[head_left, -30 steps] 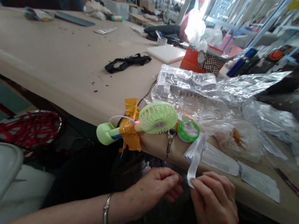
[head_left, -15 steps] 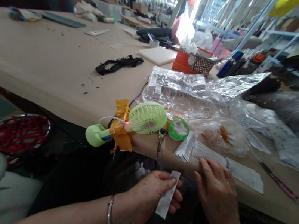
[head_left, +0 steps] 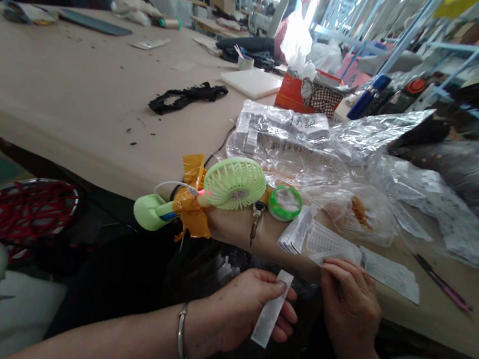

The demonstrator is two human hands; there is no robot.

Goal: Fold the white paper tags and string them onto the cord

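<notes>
My left hand [head_left: 249,302] is closed on a narrow white label [head_left: 267,323], pinned under the thumb, held just off the table's front edge. At that edge, my right hand [head_left: 351,306] has its thumb and fingertips pinched on the near corner of a printed label [head_left: 333,243], which lifts slightly off the table. Beside it on the right lies a row of overlapping labels [head_left: 391,273]. To the left is a small pile of folded white labels [head_left: 297,231]. A round green container [head_left: 285,204] with white stuff inside sits behind that pile.
A green fan [head_left: 235,184] is taped to the table edge, with a soldering-iron-like tool [head_left: 255,224] beside it. Clear plastic bags [head_left: 281,144] lie behind. Pink-handled scissors or tweezers [head_left: 441,283] rest on the right. A black fabric strip [head_left: 189,97] lies farther back.
My right hand's fingers have drawn together at the label's near corner, which now lifts. My left hand, still with its label, has shifted slightly right. The whole view has moved a little.
</notes>
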